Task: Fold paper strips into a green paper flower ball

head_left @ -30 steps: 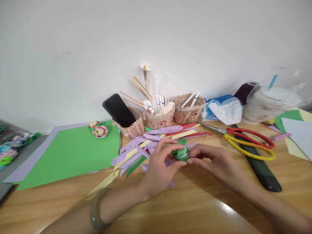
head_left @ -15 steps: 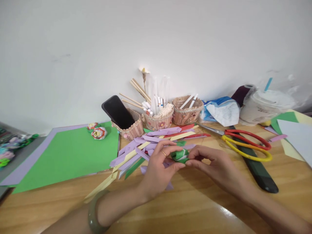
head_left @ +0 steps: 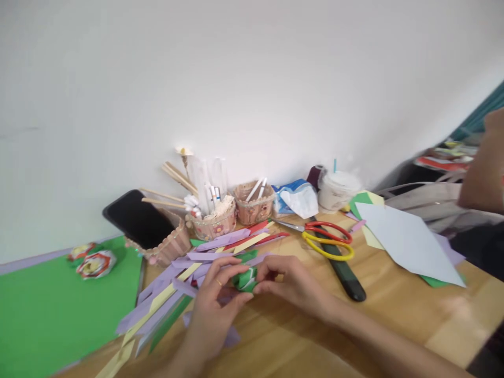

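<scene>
Between the two hands, in front of the loose paper strips (head_left: pixel 226 239), sits a small green-and-white folded paper piece (head_left: pixel 247 281). The left hand (head_left: pixel 214 310) curls about its left side, fingers above and thumb below; the right hand (head_left: pixel 293 286) pinches its right edge between thumb and bent forefinger. Both grips are nearly closed, parted only by the paper, probably so the folded layers cannot spring loose. Whether the piece touches the bench (head_left: pixel 397 304) I cannot tell.

Purple, yellow, red and green strips lie heaped just behind, seemingly within easy reach. Scissors (head_left: pixel 317 239) rest across a long dark object (head_left: pixel 348 278), handle loops to the right, which looks handy for that arm. Off to the left, two paper rosettes (head_left: pixel 96 265) lie on a green sheet (head_left: pixel 59 315), perhaps set apart to avoid crushing. A phone (head_left: pixel 137 218) leans in a craft-stick basket (head_left: pixel 173 247) that seems to serve as its stand.
</scene>
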Available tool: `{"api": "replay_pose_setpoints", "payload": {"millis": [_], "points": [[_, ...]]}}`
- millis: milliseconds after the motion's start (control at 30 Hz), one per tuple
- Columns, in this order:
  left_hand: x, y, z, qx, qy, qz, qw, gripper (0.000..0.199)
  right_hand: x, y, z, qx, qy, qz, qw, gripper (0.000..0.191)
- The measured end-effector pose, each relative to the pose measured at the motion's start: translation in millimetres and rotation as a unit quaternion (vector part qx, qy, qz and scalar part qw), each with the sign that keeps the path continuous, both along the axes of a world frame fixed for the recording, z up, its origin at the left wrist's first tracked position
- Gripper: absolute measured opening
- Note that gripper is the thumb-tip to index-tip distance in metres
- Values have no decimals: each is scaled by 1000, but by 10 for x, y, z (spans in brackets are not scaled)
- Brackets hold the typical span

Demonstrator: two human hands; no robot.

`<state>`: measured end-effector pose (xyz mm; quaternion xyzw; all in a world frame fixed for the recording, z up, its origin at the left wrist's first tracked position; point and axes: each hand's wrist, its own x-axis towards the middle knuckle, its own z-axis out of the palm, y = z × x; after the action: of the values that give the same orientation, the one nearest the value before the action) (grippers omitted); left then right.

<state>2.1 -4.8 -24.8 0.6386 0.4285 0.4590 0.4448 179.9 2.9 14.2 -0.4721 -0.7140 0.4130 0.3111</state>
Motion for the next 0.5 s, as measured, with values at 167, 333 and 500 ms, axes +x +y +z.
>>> {"api": "replay_pose_setpoints", "payload": {"millis": [167, 333, 500], "points": [[-42, 31, -45, -29, 16, -3, 999, 23, 14, 5, -31, 10, 12, -1, 1000, 8], [-70, 66, -78, -23, 4, 2, 1000, 25, 30, 22, -88, 20, 22, -5, 1000, 12], [-63, 66, -108, -28, 2, -13, 1000, 25, 28, 31, -150, 9, 27, -4, 1000, 25]]}}
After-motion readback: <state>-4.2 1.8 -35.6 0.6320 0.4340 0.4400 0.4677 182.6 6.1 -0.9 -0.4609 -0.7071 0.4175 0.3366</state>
